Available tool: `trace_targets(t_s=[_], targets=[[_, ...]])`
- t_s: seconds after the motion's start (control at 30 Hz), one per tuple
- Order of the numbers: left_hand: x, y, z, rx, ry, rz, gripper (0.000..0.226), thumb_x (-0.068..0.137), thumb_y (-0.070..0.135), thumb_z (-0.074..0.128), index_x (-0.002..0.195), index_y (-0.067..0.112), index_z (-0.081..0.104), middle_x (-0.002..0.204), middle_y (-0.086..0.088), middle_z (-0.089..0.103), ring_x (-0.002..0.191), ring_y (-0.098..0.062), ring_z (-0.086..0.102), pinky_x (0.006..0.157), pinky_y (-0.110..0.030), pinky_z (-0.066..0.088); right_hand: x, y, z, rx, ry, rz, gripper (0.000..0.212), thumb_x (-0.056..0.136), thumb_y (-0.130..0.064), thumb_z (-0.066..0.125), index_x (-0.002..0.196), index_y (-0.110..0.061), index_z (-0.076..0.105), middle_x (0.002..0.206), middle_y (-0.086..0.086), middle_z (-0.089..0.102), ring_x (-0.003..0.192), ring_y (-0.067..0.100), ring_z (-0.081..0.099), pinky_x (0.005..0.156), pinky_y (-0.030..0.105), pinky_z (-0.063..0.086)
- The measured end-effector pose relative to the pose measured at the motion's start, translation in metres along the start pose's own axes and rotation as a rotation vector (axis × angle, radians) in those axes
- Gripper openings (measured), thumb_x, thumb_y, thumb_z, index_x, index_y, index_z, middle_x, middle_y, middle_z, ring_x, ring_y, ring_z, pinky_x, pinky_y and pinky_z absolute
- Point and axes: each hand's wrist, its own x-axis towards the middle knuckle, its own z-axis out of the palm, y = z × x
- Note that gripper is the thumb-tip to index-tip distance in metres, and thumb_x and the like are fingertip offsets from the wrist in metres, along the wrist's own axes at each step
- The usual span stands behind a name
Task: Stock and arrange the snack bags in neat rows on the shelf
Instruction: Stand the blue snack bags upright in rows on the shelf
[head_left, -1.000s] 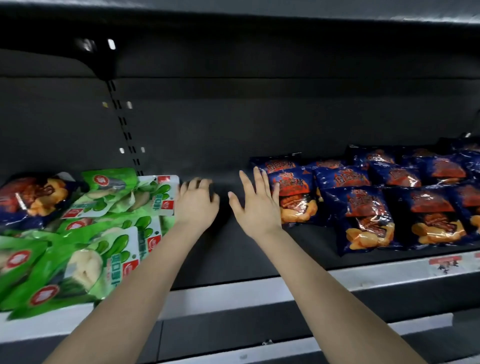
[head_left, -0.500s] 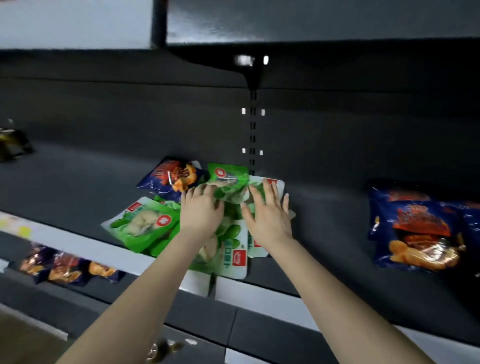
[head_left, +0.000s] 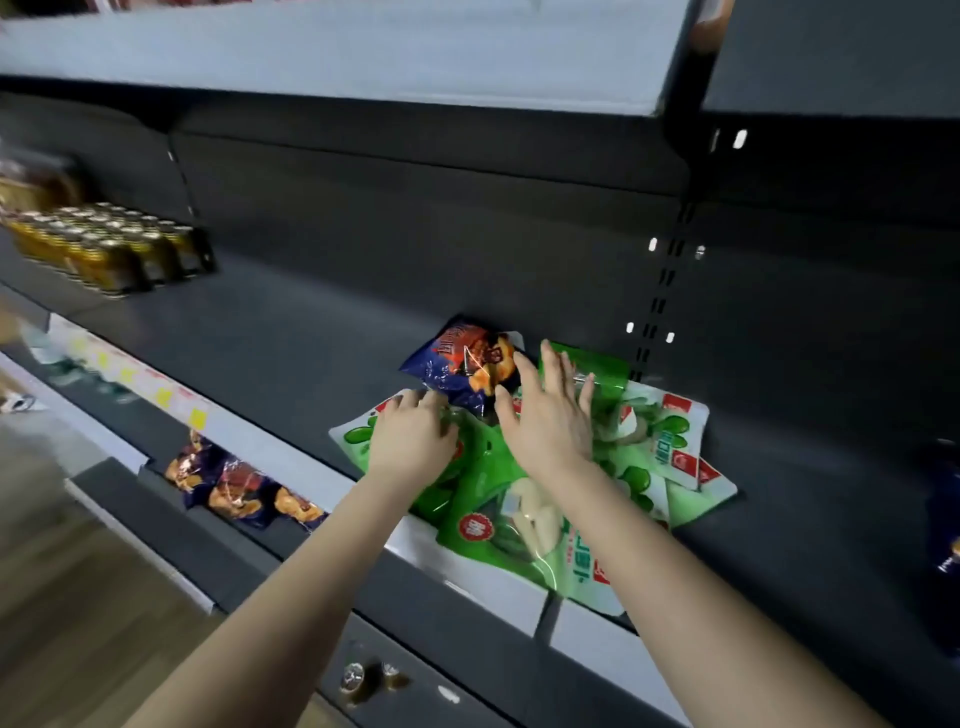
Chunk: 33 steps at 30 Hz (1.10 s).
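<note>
Green-wrapped snack bags (head_left: 524, 525) reached now: moved off the bare strip of shelf (head_left: 291, 332) hovered over a second ago and onto the jumbled pile. Means sorting under way, rows not yet made; heaped crooked, overhanging the front lip. Left hand (head_left: 410, 441) down on the leftmost bag, fingers bent; pinching or merely pressing, impossible to tell. Right hand (head_left: 545, 426) flat, fingers straight, spread over the pile's middle, just beside a stray blue bag (head_left: 462, 358) at the back. Apart from each other, though near.
</note>
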Motion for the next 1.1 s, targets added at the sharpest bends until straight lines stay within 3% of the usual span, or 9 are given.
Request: trace_targets(t_s=[0.1, 0.3, 0.47, 0.63, 0.87, 1.1], targets=[[-0.005, -0.007, 0.013, 0.018, -0.08, -0.033, 0.042, 0.095, 0.034, 0.036, 0.132, 0.017, 0.047, 0.132, -0.01, 0.051, 0.123, -0.03, 0.043, 0.102, -0.037, 0.034, 0.013, -0.014, 0.008, 0.018, 0.005, -0.004, 0.056, 0.099, -0.045, 0.031, 0.151, -0.023, 0.021, 0.161, 0.005, 0.002, 0.147, 0.026, 0.003, 0.116, 0.049, -0.003], [0.005, -0.011, 0.015, -0.007, -0.066, 0.008, 0.033, 0.094, 0.034, 0.034, 0.111, 0.014, 0.054, 0.114, -0.012, 0.057, 0.111, -0.031, 0.048, 0.093, -0.037, 0.038, 0.041, -0.044, 0.026, 0.045, 0.026, -0.02, 0.057, 0.098, -0.044, 0.037, 0.149, -0.022, 0.025, 0.16, 0.006, 0.007, 0.147, 0.028, 0.004, 0.116, 0.052, 0.003], [0.006, -0.016, 0.019, -0.005, -0.044, 0.043, 0.033, 0.094, 0.035, 0.034, 0.11, 0.013, 0.054, 0.111, -0.012, 0.056, 0.107, -0.031, 0.046, 0.087, -0.037, 0.037, 0.069, -0.062, 0.031, 0.031, 0.058, -0.011, 0.064, 0.093, -0.048, 0.046, 0.148, -0.027, 0.025, 0.16, 0.003, 0.008, 0.145, 0.035, 0.007, 0.113, 0.057, 0.005], [0.009, -0.02, 0.023, 0.002, -0.026, 0.046, 0.034, 0.094, 0.035, 0.035, 0.111, 0.011, 0.054, 0.115, -0.013, 0.056, 0.11, -0.032, 0.046, 0.089, -0.039, 0.037, 0.084, -0.058, 0.05, 0.011, -0.168, 0.106, 0.07, 0.087, -0.056, 0.051, 0.148, -0.036, 0.021, 0.16, -0.001, 0.006, 0.144, 0.038, 0.002, 0.112, 0.062, 0.006], [0.01, -0.022, 0.026, -0.016, -0.028, 0.063, 0.036, 0.094, 0.035, 0.036, 0.113, 0.01, 0.054, 0.118, -0.015, 0.056, 0.114, -0.033, 0.044, 0.093, -0.04, 0.036, 0.084, -0.047, 0.069, 0.069, -0.132, 0.185, 0.061, 0.088, -0.058, 0.046, 0.143, -0.038, 0.032, 0.151, -0.001, 0.031, 0.137, 0.037, 0.022, 0.11, 0.052, 0.027], [0.01, -0.023, 0.027, -0.008, -0.026, 0.084, 0.041, 0.095, 0.033, 0.034, 0.124, 0.009, 0.05, 0.124, -0.017, 0.053, 0.118, -0.035, 0.043, 0.098, -0.042, 0.034, 0.069, -0.043, 0.066, 0.077, -0.093, 0.131, 0.081, 0.077, -0.062, 0.062, 0.145, -0.033, 0.03, 0.144, 0.003, 0.037, 0.136, 0.036, 0.024, 0.111, 0.045, 0.029]])
